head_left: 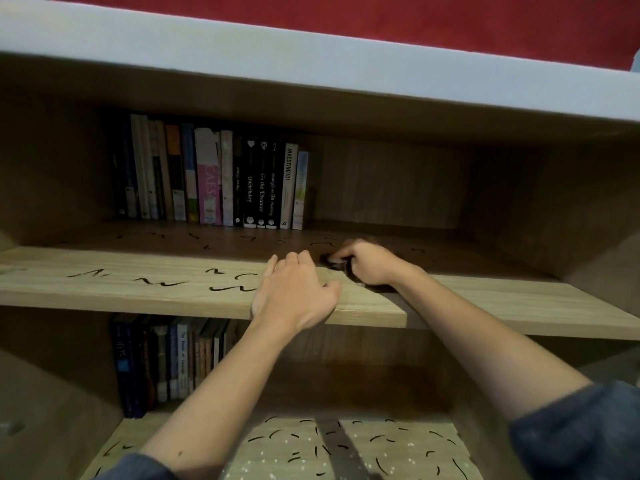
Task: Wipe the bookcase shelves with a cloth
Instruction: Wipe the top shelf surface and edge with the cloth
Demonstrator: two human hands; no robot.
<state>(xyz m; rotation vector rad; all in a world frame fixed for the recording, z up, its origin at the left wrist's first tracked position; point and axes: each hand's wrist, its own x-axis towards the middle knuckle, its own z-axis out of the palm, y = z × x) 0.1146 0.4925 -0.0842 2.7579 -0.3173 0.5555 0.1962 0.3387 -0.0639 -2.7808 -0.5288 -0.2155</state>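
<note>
A red wall (pixel 381 19) shows behind a wood-grain bookcase, above its pale top board (pixel 242 57). The middle shelf (pixel 104 292) runs across in front of you, with a row of upright books (pixel 214 178) standing at its far left and centre. Black scribbled marks (pixel 162 282) are scattered over the near left part of the board and along the shadowed far strip.

Your right hand (pixel 369 263) is on that shelf right of centre. Its fingers are curled down and bunched around a small dark cloth (pixel 330 262), which peeks out at your fingertips and under your palm. Your left hand (pixel 294 292) lies just beside it on the near edge, with fingers fairly straight and slightly apart, thumb hooked over the front lip, holding nothing.

The cloth looks soft, thin and light, so it will probably crumple and slip out from under a loose grip. Keep it wadded under your fingertips and palm, and press down so the fabric drags flat rather than rolling. The board looks stiff and smooth and should take firm rubbing.

I judge most of the wiping is yet to do, since the marks to the left look untouched. The lower shelf (pixel 398 441) carries many more, beside its own books (pixel 162 362). Near the upright books, go gently so you don't tip them.
</note>
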